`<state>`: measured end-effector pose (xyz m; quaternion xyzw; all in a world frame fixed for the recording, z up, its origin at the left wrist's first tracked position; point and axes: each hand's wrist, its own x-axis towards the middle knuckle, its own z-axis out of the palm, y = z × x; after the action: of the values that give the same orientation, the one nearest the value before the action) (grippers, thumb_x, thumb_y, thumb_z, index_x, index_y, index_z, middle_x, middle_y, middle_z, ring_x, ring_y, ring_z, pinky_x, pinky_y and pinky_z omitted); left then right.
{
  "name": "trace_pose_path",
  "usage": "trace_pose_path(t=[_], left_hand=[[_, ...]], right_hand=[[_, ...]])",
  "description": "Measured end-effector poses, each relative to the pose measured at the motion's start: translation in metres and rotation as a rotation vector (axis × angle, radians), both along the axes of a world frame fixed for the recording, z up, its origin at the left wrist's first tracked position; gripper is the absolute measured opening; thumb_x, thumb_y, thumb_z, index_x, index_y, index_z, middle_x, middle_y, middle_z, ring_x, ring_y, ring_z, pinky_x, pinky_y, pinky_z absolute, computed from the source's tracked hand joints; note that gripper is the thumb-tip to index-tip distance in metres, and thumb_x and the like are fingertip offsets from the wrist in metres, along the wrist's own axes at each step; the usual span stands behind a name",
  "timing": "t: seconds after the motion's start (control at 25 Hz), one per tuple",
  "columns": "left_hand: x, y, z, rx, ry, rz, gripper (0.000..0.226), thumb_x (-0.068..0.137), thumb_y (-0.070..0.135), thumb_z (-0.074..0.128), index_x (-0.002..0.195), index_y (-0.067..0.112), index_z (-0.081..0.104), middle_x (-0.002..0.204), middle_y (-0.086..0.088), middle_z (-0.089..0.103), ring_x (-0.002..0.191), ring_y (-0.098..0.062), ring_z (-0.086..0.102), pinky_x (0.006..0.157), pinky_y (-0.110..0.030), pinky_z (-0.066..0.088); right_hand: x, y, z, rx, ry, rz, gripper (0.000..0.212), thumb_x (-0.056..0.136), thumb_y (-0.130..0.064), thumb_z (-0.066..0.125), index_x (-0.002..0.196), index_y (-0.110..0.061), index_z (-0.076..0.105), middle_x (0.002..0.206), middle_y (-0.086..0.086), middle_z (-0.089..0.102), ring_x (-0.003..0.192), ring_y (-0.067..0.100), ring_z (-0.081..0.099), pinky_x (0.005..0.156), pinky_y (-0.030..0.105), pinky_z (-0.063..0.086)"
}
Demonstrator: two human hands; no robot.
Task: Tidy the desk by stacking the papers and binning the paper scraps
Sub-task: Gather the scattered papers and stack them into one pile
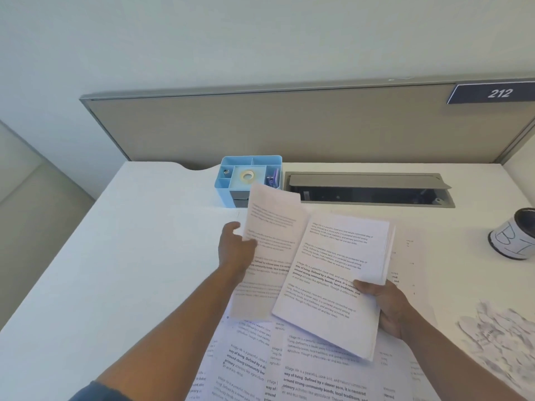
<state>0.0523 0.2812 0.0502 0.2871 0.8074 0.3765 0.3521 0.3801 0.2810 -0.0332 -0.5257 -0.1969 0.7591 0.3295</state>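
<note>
Right hand [389, 306] grips the gathered stack [333, 285] at its near edge, held above the bench [130, 256]. Left hand [236, 250] pinches a single sheet [272, 241] just beside it. Best lay that sheet square on top, align edges w/ both hands. More sheets below; scraps [500, 334] at right, not yet binned.

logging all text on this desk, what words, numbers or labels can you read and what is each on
"212": white digits on the dark blue sign on the partition.
"way of living. Defined by a slower pace, it is centered around strong community bonds, local traditions": bold print on the loose sheets on the desk.
Hand-drawn letters on the white cup: partly cut off, unclear.
Paper scraps: too blurred.
</note>
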Motion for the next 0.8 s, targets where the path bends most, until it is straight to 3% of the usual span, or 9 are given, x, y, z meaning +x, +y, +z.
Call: trace_pose_path(t=[0.12, 0.2, 0.32, 0.52, 0.68, 0.8], left_hand=[[-0.007, -0.007, 0.030, 0.021, 0.012, -0.101, 0.017, 0.095, 0.005, 0.062, 0.092, 0.019, 0.070, 0.098, 0.001, 0.078, 0.079, -0.018, 0.074, 0.060, -0.028, 0.057], [-0.009, -0.013, 0.055, 0.036, 0.028, -0.137, 0.012, 0.098, 0.010, 0.064, 0.090, 0.016, 0.071, 0.096, 0.000, 0.078, 0.080, -0.020, 0.075, 0.064, -0.032, 0.060], [-0.016, -0.028, 0.093, 0.093, 0.023, -0.193, 0.005, 0.100, 0.018, 0.066, 0.098, 0.017, 0.070, 0.097, 0.001, 0.078, 0.085, -0.023, 0.076, 0.075, -0.041, 0.063], [-0.028, -0.056, 0.144, 0.215, -0.097, -0.287, 0.014, 0.102, 0.015, 0.065, 0.115, 0.014, 0.070, 0.102, -0.006, 0.081, 0.090, -0.029, 0.079, 0.077, -0.045, 0.064], [-0.020, -0.067, 0.140, 0.233, -0.196, -0.290, 0.019, 0.101, 0.013, 0.066, 0.119, 0.007, 0.068, 0.106, -0.014, 0.079, 0.096, -0.037, 0.077, 0.085, -0.055, 0.062], [-0.001, -0.078, 0.109, 0.133, -0.230, -0.293, 0.017, 0.100, 0.017, 0.068, 0.113, 0.007, 0.071, 0.105, -0.011, 0.080, 0.096, -0.038, 0.077, 0.091, -0.060, 0.060]], right_hand=[[-0.002, -0.002, 0.002, 0.008, -0.018, -0.003, 0.043, 0.086, 0.006, 0.069, 0.126, -0.009, 0.068, 0.121, 0.017, 0.074, 0.109, 0.043, 0.072, 0.099, 0.068, 0.050], [-0.005, -0.002, 0.006, 0.012, -0.039, -0.014, 0.042, 0.086, 0.007, 0.070, 0.125, -0.009, 0.068, 0.120, 0.017, 0.075, 0.108, 0.043, 0.072, 0.099, 0.068, 0.051], [-0.008, -0.005, 0.013, 0.023, -0.058, -0.026, 0.043, 0.084, 0.008, 0.072, 0.124, -0.007, 0.069, 0.116, 0.016, 0.076, 0.105, 0.041, 0.073, 0.096, 0.067, 0.053], [-0.012, -0.016, 0.032, 0.079, -0.024, -0.003, 0.044, 0.083, 0.007, 0.073, 0.124, -0.007, 0.068, 0.116, 0.015, 0.077, 0.103, 0.039, 0.075, 0.088, 0.059, 0.059], [-0.015, -0.035, 0.053, 0.119, 0.020, 0.056, 0.040, 0.084, 0.005, 0.072, 0.122, -0.006, 0.069, 0.117, 0.018, 0.075, 0.103, 0.040, 0.074, 0.082, 0.053, 0.062], [-0.017, -0.053, 0.064, 0.125, 0.048, 0.107, 0.048, 0.078, 0.000, 0.075, 0.126, -0.004, 0.068, 0.118, 0.022, 0.074, 0.104, 0.044, 0.073, 0.085, 0.058, 0.061]])
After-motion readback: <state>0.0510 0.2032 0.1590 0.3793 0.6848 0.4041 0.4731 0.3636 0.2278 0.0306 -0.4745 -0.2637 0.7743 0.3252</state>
